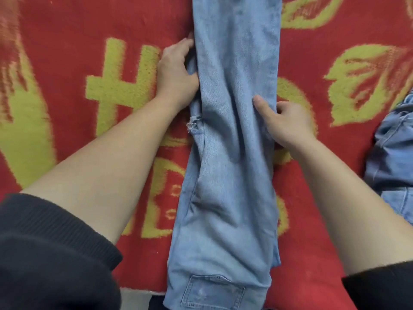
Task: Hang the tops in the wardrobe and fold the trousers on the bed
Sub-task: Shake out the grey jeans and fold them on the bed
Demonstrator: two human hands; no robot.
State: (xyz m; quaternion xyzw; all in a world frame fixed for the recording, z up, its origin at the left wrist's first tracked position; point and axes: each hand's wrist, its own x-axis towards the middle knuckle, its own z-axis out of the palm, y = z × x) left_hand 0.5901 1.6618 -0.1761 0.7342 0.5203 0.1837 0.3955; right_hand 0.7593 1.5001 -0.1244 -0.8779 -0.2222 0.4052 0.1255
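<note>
Entry: trousers step, fold in hand.

Jeans (232, 153): lying lengthwise down the middle of the red and yellow blanket (67, 86) on the bed. The legs look stacked one on the other. The back pocket (212, 294) is at the near edge, and the leg ends run off the far side of the view. There is a small rip (192, 126) on the left edge, about halfway along.

Left hand (176, 70): at the left edge of the jeans, beyond the rip. Its fingers are curled at the seam with the tips hidden behind the cloth, and the thumb is pressed to the fold. I read this as a grip on the edge.

Right hand (283, 121): at the right edge, a little nearer than the left. The thumb lies flat on top of the denim and the fingers are curled at the edge, so it pinches the cloth.

Reasoning: with one hand on each side seam at about mid-length, I take this grip as setting the fold line. Holding both edges should keep the stacked legs aligned when one half is brought over the other. The long creases between the hands suggest the cloth wants smoothing first.

Other: a second denim garment (393, 153) lies crumpled at the right, well apart from the jeans. The black sleeves (44, 253) are pushed up off the forearms.

No tops or wardrobe are in view, so I cannot judge that part.
</note>
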